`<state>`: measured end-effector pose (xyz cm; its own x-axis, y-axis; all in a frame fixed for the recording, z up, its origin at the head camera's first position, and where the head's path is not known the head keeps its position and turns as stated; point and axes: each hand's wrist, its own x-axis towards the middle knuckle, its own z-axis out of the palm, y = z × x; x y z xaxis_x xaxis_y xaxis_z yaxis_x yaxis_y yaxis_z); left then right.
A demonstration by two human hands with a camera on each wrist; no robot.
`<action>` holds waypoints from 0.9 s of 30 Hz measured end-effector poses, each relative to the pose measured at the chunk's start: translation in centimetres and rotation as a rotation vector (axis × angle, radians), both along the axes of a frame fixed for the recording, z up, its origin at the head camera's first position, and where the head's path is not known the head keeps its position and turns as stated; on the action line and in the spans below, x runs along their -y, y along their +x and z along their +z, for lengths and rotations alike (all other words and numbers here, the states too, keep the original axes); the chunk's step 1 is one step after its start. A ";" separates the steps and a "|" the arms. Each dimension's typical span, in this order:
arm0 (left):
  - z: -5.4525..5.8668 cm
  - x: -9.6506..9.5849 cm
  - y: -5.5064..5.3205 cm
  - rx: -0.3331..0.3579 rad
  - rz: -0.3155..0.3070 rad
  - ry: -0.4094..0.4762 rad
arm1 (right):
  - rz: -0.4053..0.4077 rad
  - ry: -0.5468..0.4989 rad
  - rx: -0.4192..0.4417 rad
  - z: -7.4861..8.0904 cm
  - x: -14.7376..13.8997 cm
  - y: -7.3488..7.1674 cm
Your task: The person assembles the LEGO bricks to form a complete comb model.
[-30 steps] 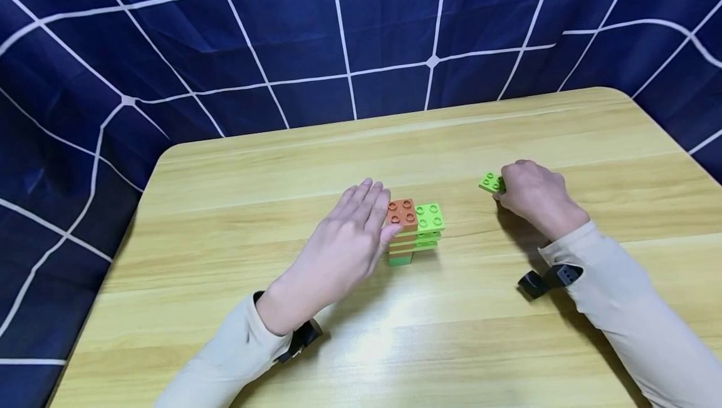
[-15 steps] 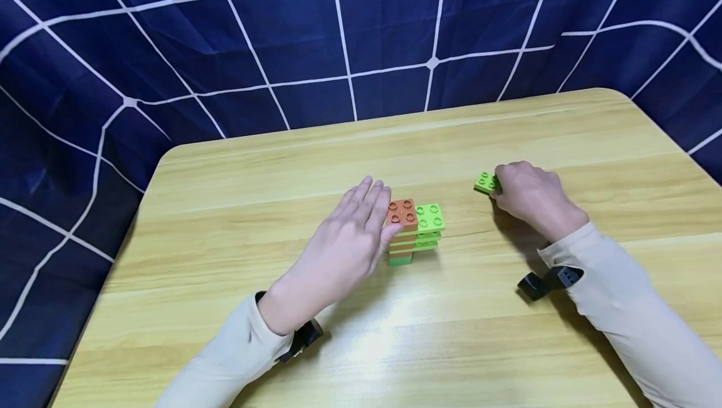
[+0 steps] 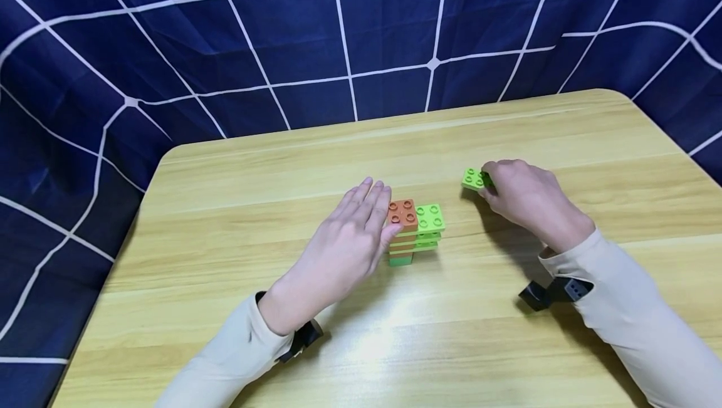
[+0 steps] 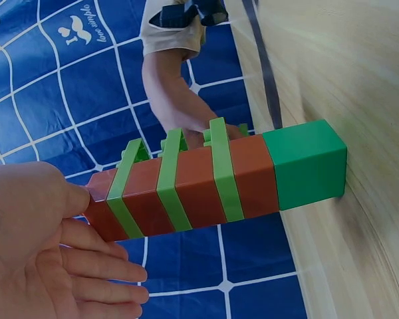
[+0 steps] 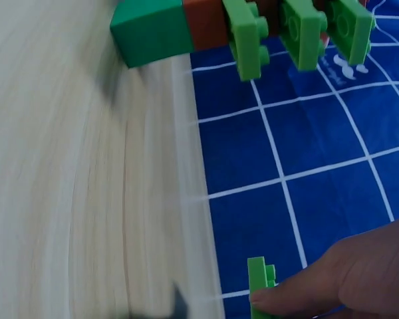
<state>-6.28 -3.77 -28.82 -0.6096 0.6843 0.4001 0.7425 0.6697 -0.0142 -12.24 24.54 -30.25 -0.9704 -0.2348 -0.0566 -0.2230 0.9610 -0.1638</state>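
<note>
A toy brick tower stands on the table, with a dark green brick [image 4: 307, 166] as its base. Above that, orange bricks [image 3: 402, 215] alternate with light green plates [image 3: 430, 216], whose studded ends jut out to the right. Along the tower's left side lies my left hand [image 3: 344, 242], fingers straight, its thumb at the top orange brick. Behind and right of the tower, my right hand [image 3: 524, 198] pinches a loose light green plate [image 3: 472, 178] between thumb and fingers. In the right wrist view one finger presses that plate [image 5: 257, 276]; its far end is hidden.
Under everything is a light wood table [image 3: 237, 188], its rear corners rounded. A dark blue curtain [image 3: 304, 38] with white lines hangs behind it and along both sides. Black wrist devices [image 3: 536, 295] sit at the sleeves.
My right hand has moved a little to the left with the light green plate, bringing it nearer the tower. The left hand and the tower have stayed put.
</note>
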 end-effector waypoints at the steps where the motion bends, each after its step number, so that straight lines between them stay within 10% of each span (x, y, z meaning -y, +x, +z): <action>1: 0.0 0.0 0.0 0.000 0.000 0.003 | 0.007 -0.001 -0.014 0.1 0.1 0.1; 27: -0.4 0.2 0.0 -0.016 -0.020 0.009 | 0.256 -0.170 -0.409 2.7 3.8 4.0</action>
